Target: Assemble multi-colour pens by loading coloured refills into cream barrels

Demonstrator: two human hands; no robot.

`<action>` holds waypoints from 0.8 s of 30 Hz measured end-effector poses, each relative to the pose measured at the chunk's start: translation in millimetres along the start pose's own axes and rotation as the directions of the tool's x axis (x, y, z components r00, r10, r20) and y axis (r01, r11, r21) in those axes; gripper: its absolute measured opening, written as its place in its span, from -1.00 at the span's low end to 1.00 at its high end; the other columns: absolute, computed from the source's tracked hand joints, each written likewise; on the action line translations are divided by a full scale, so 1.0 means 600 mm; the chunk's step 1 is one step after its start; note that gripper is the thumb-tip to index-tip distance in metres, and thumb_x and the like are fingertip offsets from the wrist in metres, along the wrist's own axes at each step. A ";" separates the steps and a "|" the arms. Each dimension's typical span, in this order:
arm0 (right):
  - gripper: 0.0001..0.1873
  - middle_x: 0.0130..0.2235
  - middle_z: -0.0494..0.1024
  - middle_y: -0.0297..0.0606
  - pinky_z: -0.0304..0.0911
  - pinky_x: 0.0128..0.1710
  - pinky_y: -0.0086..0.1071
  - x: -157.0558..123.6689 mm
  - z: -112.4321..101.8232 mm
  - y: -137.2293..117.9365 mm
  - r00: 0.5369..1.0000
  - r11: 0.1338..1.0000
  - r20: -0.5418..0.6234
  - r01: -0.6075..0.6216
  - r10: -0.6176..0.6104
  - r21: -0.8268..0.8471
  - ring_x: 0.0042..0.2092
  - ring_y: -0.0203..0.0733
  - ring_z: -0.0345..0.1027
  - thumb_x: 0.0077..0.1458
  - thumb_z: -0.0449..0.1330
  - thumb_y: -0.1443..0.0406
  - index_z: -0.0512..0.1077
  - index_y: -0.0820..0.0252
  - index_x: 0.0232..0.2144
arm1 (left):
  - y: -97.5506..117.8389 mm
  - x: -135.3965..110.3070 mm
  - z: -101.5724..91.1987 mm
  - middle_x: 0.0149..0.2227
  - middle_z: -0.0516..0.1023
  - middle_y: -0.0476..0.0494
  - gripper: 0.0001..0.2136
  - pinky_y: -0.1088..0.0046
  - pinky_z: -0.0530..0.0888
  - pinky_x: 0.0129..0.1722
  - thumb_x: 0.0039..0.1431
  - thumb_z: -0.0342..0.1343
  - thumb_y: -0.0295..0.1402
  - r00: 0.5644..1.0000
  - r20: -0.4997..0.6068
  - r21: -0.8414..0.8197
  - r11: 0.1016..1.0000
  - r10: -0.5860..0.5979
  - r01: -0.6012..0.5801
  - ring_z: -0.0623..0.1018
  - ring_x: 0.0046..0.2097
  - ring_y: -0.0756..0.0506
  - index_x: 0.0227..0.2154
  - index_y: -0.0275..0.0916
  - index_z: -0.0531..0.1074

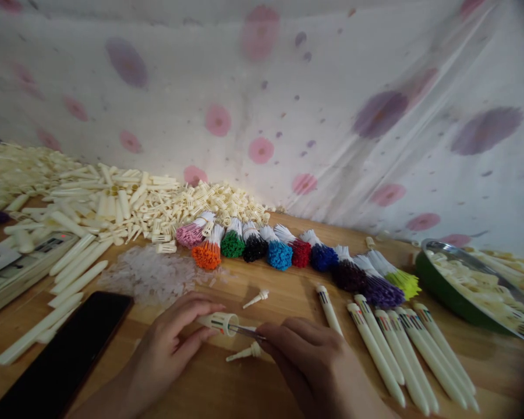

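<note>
My left hand [181,331] grips a cream slotted pen barrel [220,322] between thumb and fingers, its round open end facing right. Colour shows through the slots. In my right hand [308,355] is a thin metal tool that looks like tweezers [247,332], its tip at or inside the barrel's opening. Two small cream pointed pen parts lie close by: one pointed piece [256,298] beyond the barrel, another pointed piece [244,352] just below it. Several finished-looking multicolour pens [378,352] lie to the right of my right hand, with one single pen [329,311] nearer.
Bundles of coloured refills [279,250] run in a row across the table. Behind and left is a heap of cream pen parts [157,198], with clear plastic bits [151,276] before it. A black phone [65,355], a power strip [26,273] and a green bowl [445,297] flank the hands.
</note>
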State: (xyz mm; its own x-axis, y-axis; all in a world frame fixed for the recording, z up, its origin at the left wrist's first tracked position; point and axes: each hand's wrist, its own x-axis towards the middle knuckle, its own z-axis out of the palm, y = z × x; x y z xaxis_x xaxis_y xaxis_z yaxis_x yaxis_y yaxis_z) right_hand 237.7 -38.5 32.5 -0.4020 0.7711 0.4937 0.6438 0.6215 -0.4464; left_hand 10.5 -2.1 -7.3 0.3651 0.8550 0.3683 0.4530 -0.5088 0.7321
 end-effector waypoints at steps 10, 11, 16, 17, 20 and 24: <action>-0.74 -0.53 0.37 -0.32 0.04 -0.56 -0.46 0.001 -0.007 0.007 0.989 0.989 0.043 0.142 -0.140 -0.050 -0.52 -0.31 0.21 0.17 -0.07 0.48 0.40 0.25 -0.25 | 0.004 -0.001 -0.004 -0.13 0.56 -0.01 -0.64 0.50 0.48 -0.11 0.09 0.11 -0.51 0.998 0.021 0.058 0.996 0.061 -0.062 0.54 -0.08 -0.09 -0.09 0.04 0.46; -0.74 -0.53 0.38 -0.32 0.04 -0.56 -0.46 0.001 -0.006 0.007 0.989 0.988 0.036 0.148 -0.147 -0.050 -0.52 -0.31 0.21 0.17 -0.07 0.48 0.40 0.25 -0.23 | 0.004 -0.002 -0.004 -0.13 0.56 -0.02 -0.63 0.50 0.48 -0.11 0.08 0.11 -0.52 0.997 0.021 0.072 0.995 0.070 -0.071 0.54 -0.08 -0.09 -0.09 0.05 0.46; -0.74 -0.53 0.39 -0.31 0.09 -0.56 -0.44 0.003 -0.007 0.005 0.987 0.984 0.012 0.163 -0.162 -0.070 -0.51 -0.29 0.24 0.18 -0.07 0.48 0.41 0.27 -0.23 | 0.002 -0.002 -0.004 -0.13 0.57 -0.04 -0.65 0.47 0.51 -0.14 0.08 0.12 -0.48 0.997 0.016 0.103 0.992 0.072 -0.074 0.56 -0.10 -0.11 -0.09 0.04 0.48; -0.74 -0.53 0.39 -0.30 0.10 -0.56 -0.44 0.004 -0.009 0.005 0.985 0.982 0.014 0.172 -0.172 -0.077 -0.51 -0.29 0.25 0.18 -0.07 0.48 0.41 0.28 -0.23 | 0.002 -0.002 -0.004 -0.13 0.58 -0.05 -0.65 0.47 0.51 -0.15 0.08 0.12 -0.48 0.998 0.016 0.099 0.993 0.068 -0.069 0.56 -0.10 -0.12 -0.09 0.03 0.48; -0.76 -0.52 0.40 -0.29 0.12 -0.57 -0.43 0.006 -0.014 0.003 0.972 0.967 0.031 0.233 -0.232 -0.099 -0.51 -0.28 0.25 0.20 -0.06 0.47 0.39 0.33 -0.19 | 0.004 0.000 -0.003 -0.14 0.58 -0.05 -0.64 0.49 0.52 -0.17 0.08 0.11 -0.50 0.997 0.021 0.075 0.995 0.068 -0.070 0.57 -0.12 -0.10 -0.09 0.03 0.48; -0.71 -0.51 0.42 -0.25 0.18 -0.56 -0.41 0.008 -0.022 -0.001 0.961 0.956 0.058 0.274 -0.269 -0.107 -0.50 -0.27 0.27 0.26 -0.13 0.43 0.36 0.37 -0.14 | 0.006 -0.001 -0.002 -0.16 0.58 -0.06 -0.66 0.49 0.53 -0.19 0.09 0.10 -0.49 0.998 0.009 0.037 0.997 0.061 -0.061 0.58 -0.14 -0.10 -0.10 0.02 0.49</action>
State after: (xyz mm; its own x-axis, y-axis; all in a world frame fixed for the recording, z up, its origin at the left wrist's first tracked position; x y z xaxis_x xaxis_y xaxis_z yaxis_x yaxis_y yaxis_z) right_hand 243.9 -37.0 44.9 -0.5976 0.5819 0.5515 0.5748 0.7906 -0.2112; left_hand 10.8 -4.2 -3.9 0.3993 0.8215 0.4070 0.4594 -0.5635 0.6866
